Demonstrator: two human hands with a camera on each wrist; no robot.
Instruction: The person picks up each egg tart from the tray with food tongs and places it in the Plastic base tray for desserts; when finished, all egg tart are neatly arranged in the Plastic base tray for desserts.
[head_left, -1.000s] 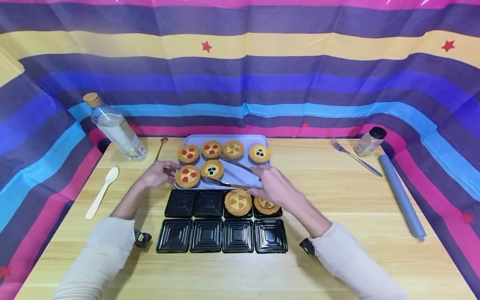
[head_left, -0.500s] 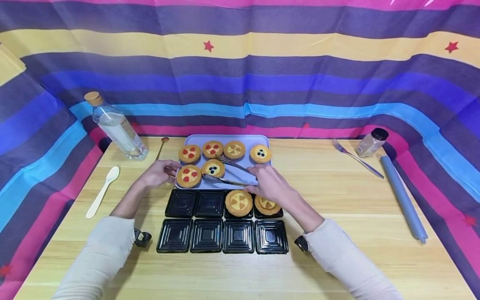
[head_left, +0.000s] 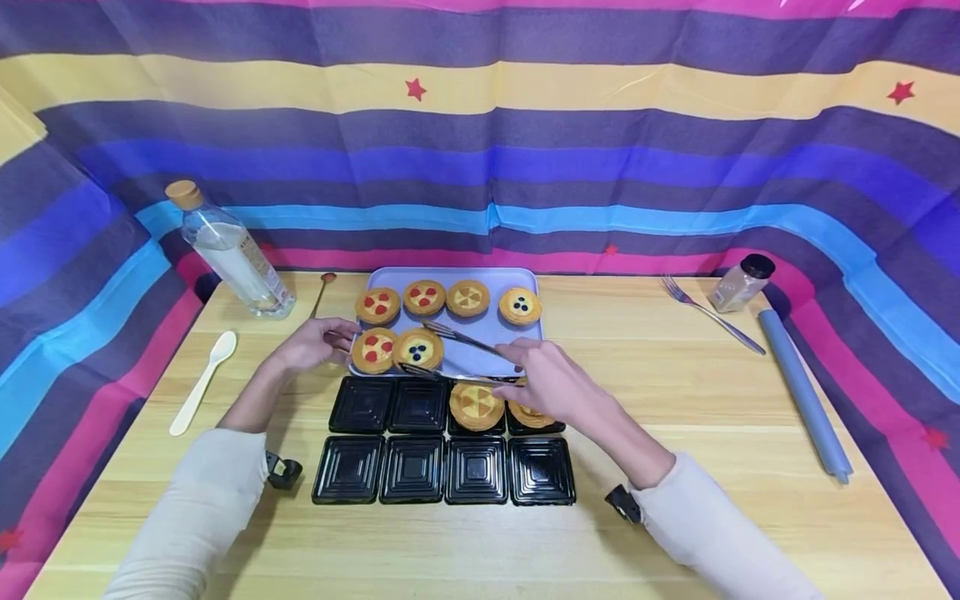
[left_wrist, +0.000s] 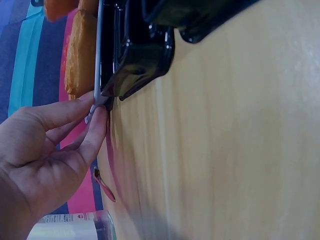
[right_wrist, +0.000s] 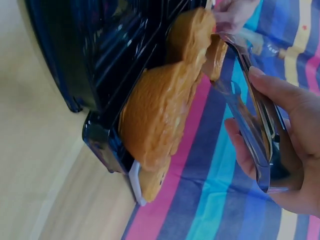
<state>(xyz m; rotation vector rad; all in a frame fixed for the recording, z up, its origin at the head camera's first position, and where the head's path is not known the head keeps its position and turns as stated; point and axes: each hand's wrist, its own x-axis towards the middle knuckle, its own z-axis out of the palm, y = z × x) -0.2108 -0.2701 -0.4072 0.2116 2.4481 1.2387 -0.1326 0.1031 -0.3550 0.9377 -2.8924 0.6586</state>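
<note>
In the head view, my left hand [head_left: 309, 343] pinches the left edge of the pale lilac tray [head_left: 480, 354] between fingers and thumb; the left wrist view shows that grip close up. My right hand [head_left: 553, 379] holds metal tongs [head_left: 474, 341], their arms spread and pointing left. The tong tips lie on either side of a blueberry-topped tart [head_left: 418, 350] in the tray's front row. Beside that tart, a strawberry-topped tart [head_left: 372, 351] sits at the left. Along the tray's back stand two more strawberry tarts [head_left: 424, 297], a tart with wedge-shaped pieces [head_left: 468, 297] and another blueberry tart [head_left: 520, 306].
Two rows of black square plastic trays [head_left: 414, 471] stand before the lilac tray; two back-row ones hold wedge-topped tarts [head_left: 477, 406]. Leftward are a bottle [head_left: 238, 258], a pale spoon [head_left: 204, 383] and a thin spoon [head_left: 322, 293]; rightward, a fork [head_left: 712, 315], jar [head_left: 742, 283] and grey-blue roll [head_left: 805, 392].
The front blueberry tart has shifted left and toward me, up against the strawberry tart. The tongs in my right hand have moved the same way. My left hand stays at the tray edge.
</note>
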